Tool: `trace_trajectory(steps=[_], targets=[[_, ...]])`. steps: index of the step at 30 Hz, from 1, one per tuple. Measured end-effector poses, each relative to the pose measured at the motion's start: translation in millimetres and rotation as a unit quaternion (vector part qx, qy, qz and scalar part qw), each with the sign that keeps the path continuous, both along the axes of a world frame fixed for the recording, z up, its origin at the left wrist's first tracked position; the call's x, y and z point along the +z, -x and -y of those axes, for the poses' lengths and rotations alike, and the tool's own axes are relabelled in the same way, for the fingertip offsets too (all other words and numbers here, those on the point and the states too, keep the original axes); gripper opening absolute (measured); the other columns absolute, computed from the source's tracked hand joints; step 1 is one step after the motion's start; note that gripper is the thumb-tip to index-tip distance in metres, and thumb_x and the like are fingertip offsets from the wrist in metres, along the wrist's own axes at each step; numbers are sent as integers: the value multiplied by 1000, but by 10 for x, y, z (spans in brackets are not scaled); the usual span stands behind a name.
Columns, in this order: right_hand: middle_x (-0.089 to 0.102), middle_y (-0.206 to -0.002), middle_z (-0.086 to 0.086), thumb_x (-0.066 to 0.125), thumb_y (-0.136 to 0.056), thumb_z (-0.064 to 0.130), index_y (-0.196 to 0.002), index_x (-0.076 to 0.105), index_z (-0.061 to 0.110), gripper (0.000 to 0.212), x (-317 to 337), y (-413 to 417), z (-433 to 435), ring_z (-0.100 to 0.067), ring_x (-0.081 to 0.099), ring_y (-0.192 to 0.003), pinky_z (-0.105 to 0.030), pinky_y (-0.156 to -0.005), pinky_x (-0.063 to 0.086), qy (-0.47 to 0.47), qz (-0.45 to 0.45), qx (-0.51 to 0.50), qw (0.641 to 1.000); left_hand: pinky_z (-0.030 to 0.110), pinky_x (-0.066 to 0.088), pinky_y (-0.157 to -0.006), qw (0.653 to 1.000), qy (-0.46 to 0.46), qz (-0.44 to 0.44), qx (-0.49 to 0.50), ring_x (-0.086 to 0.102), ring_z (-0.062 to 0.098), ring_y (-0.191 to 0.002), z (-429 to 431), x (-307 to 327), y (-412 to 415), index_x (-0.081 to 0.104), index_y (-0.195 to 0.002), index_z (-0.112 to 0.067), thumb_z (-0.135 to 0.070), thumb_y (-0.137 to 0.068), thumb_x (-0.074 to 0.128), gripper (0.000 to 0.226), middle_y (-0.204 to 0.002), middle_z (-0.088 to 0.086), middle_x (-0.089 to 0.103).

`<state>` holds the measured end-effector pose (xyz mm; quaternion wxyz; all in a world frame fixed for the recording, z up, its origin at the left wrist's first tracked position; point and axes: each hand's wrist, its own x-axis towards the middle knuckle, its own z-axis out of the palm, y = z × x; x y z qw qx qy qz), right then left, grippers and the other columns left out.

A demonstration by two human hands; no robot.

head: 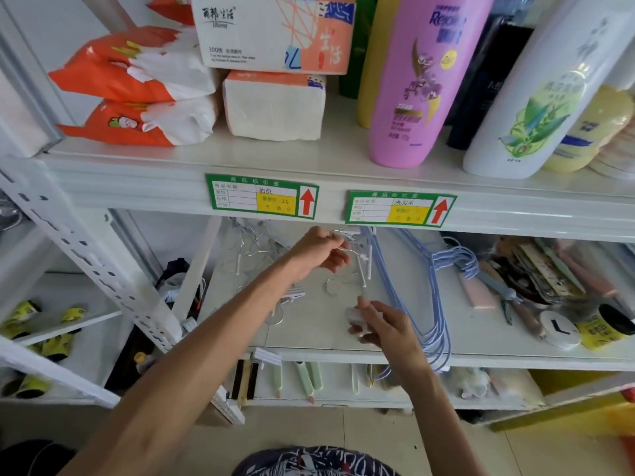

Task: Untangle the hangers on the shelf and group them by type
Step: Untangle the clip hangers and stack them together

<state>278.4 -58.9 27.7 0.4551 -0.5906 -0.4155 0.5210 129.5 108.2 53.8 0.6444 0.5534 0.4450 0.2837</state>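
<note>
Clip hanger [362, 274], apparently, between fingers [340, 261]

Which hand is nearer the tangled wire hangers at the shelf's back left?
Left. The left hand is just right of the wire hangers; the right hand is farther forward and right.

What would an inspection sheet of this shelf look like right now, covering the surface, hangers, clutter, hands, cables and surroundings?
Surface: white middle shelf, partly bare.
Job's things: blue hangers stacked right of the hands; clip hangers tangled to the left and behind.
Clutter: grey-handled tool and yellow-labelled jar at the right.
Hands: left hand grips a wire hook; right hand pinches a white clip.
Cables: nothing seen.
Surroundings: tissue packs and pink bottle on the shelf above; green price tags.
</note>
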Motion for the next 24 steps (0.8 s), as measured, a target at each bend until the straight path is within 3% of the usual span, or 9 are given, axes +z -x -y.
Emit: trace_trajectory(steps=[2,4,8,11,13,18,22,24], targets=[[77,-95,-7,55,-94,47,-97,77,11,43,75,-120,-1,-24,71,-90,-40,-81,56,10,30,16,999,25,52,-49,997,-23,-47,-50,60,14,-55,-16,172,-3,61,-105,3,-12,-105,44,22,-72,10,68],[76,-96,-12,52,-98,44,-102,75,6,44,99,-276,-63,-24,71,-87,-35,-76,54,26,6,-48,998,26,53,-51,991,-44,-95,-80,60,13,-56,-21,304,-7,60,-105,2,-14,-105,42,23,-73,9,66],[71,-83,-20,48,-100,44,-124,62,8,45,101,-560,-240,-23,59,-62,-30,-57,43,66,-243,-145,957,25,56,-53,985,-38,-125,-115,64,12,-53,-20,447,-84,56,-112,9,-13,-107,38,29,-77,13,64],[66,-86,-21,38,-100,55,-135,59,16,56,143,-702,-284,-23,56,-63,-26,-54,47,48,-363,-89,926,28,59,-62,982,-56,-138,-121,67,16,-60,-84,447,-131,56,-115,11,-12,-107,38,30,-83,15,65],[64,-89,-20,34,-99,61,-137,58,9,69,159,-758,-284,-22,56,-68,-27,-57,51,52,-413,-34,909,32,61,-70,981,-71,-136,-121,69,20,-66,-121,405,-140,57,-116,12,-10,-106,40,29,-86,17,66],[68,-95,-23,42,-96,57,-121,61,-8,72,213,-782,-308,-21,59,-63,-26,-51,49,117,-374,33,919,28,61,-72,988,-123,-87,-47,73,17,-71,-116,254,-159,55,-120,13,-2,-103,43,25,-91,21,68],[69,-82,-19,41,-92,59,-116,61,-8,74,191,-869,-339,-15,58,-49,-19,-36,40,139,-391,41,909,35,61,-80,977,-193,-92,-25,75,27,-82,-108,39,-101,59,-121,9,-3,-103,46,26,-94,23,70],[65,-79,-15,46,-92,62,-113,64,-6,73,173,-876,-358,-11,51,-45,-17,-32,36,161,-352,47,921,37,61,-82,971,-217,-102,-13,75,28,-84,-70,-89,-62,61,-122,7,-4,-103,46,27,-93,23,71]])
